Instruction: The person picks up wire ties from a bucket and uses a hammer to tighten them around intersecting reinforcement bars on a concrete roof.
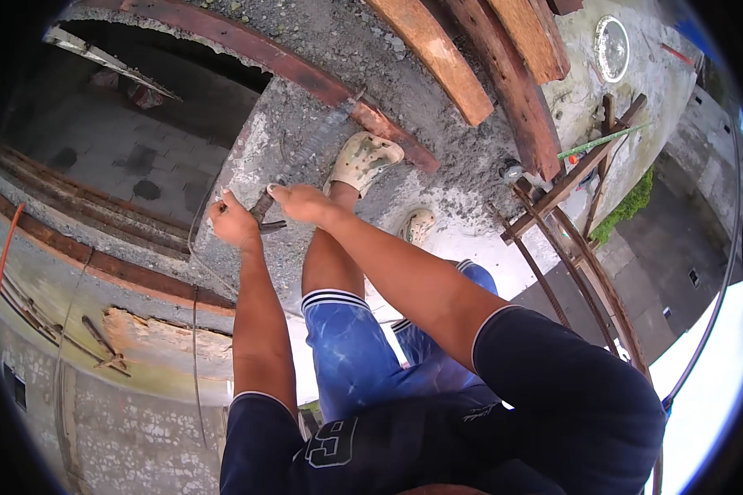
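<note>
- Dark shirt (413, 445): one, nearest the viewer.
- Left hand (234, 221) and right hand (301, 203): fingers curled; cannot tell whether clamped.
- Blurred bar (309, 148): one, between hands and one reddish beam (301, 74).
- Progress: apparently underway; remainder undeterminable.
- Loose timbers (437, 58): at least three; clogs (367, 161): two.

The left arm (260, 330) reaches far out, almost straight. The left hand (236, 221) is at its end with bent fingers (225, 198). The right arm (413, 256) slants far and over to the left. The right hand (301, 204) is curled up too, near the left one, on its right side.
</note>
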Motion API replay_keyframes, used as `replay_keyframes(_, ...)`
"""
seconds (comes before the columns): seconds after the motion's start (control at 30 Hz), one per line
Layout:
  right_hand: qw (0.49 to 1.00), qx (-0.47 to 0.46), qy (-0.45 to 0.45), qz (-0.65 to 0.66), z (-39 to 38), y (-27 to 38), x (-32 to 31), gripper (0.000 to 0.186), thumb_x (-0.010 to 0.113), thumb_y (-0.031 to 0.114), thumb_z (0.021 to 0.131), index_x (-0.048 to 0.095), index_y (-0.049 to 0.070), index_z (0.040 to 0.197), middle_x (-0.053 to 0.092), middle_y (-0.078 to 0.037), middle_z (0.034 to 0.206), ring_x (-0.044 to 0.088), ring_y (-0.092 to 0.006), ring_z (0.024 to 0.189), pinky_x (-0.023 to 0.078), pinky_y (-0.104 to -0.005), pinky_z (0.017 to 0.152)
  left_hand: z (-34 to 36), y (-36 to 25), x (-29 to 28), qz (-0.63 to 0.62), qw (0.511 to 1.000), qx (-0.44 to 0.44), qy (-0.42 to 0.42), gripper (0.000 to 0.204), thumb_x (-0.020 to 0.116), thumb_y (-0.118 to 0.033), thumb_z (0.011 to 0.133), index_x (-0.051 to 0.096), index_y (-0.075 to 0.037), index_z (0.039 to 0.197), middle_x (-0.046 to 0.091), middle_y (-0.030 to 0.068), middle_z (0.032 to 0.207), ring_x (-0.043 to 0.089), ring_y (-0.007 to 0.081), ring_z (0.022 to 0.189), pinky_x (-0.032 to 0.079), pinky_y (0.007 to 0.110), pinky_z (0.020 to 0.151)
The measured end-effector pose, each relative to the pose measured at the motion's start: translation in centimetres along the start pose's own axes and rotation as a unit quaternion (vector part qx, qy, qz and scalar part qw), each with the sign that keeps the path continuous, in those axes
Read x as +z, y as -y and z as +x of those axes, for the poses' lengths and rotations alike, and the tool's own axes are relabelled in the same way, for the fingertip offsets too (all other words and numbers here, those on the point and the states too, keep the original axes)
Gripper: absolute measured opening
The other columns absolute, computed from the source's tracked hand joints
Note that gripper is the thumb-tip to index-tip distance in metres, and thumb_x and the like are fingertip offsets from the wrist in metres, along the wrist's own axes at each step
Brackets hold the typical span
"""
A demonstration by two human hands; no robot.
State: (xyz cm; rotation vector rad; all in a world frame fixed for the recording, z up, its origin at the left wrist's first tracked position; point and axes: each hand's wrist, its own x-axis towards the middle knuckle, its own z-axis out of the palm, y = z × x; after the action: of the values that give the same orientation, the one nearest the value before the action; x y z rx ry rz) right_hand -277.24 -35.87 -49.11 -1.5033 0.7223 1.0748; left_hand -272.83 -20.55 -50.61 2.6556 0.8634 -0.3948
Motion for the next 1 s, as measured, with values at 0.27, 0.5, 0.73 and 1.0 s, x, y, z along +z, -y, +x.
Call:
replay_keyframes(0.27, 0.968, 0.049, -0.032, 0.243, -6.1, -8.8, -11.0, 0.047, 0.048, 0.049, 0.095, 0.064, 0.005, 0.097, 0.068, -0.006, 0.094, 0.061, -0.0159, 0.082, 0.049, -0.0351, 0.067, 2.7, 2.5, 4.5, -0.005, 0.999, 0.034, -0.009, 0.052, 0.061, -0.048, 0.084, 0.069, 0.002, 0.094, 0.069, 0.0226, 0.092, 0.064, 0.0414, 0.085, 0.047, 0.05, 0.079)
replay_keyframes(0.5, 0.932, 0.124, -0.161, 0.301, -21.4, -19.4, -20.0, 0.038, 0.048, 0.041, 0.095, 0.063, 0.007, 0.103, 0.068, -0.004, 0.097, 0.062, -0.0148, 0.081, 0.049, -0.033, 0.067, 5.0, 6.6, -0.9, -0.175, 0.974, 0.053, 0.133, 0.029, 0.074, -0.026, 0.086, 0.064, 0.001, 0.081, 0.06, 0.0053, 0.067, 0.054, 0.0156, 0.059, 0.044, 0.034, 0.057)
replay_keyframes(0.73, 0.929, 0.246, -0.231, 0.152, -35.7, -32.2, -22.3, 0.044, 0.052, 0.045, 0.094, 0.063, 0.004, 0.103, 0.068, -0.007, 0.094, 0.062, -0.0157, 0.079, 0.05, -0.0317, 0.066, 4.7, 7.2, -3.8, -0.203, 0.956, 0.042, 0.209, 0.026, 0.075, -0.023, 0.086, 0.06, -0.003, 0.077, 0.051, -0.0023, 0.061, 0.043, 0.0079, 0.053, 0.034, 0.027, 0.05)
replay_keyframes(1.0, 0.917, 0.274, -0.287, 0.043, -45.4, -38.0, -25.6, 0.048, 0.057, 0.047, 0.091, 0.063, 0.0, 0.096, 0.068, -0.012, 0.086, 0.064, -0.0183, 0.074, 0.051, -0.0318, 0.062, 9.3, 16.3, -7.9, -0.184, 0.966, -0.024, 0.178, 0.026, 0.074, -0.023, 0.086, 0.055, -0.009, 0.076, 0.048, -0.0043, 0.061, 0.041, 0.0076, 0.053, 0.033, 0.026, 0.05)
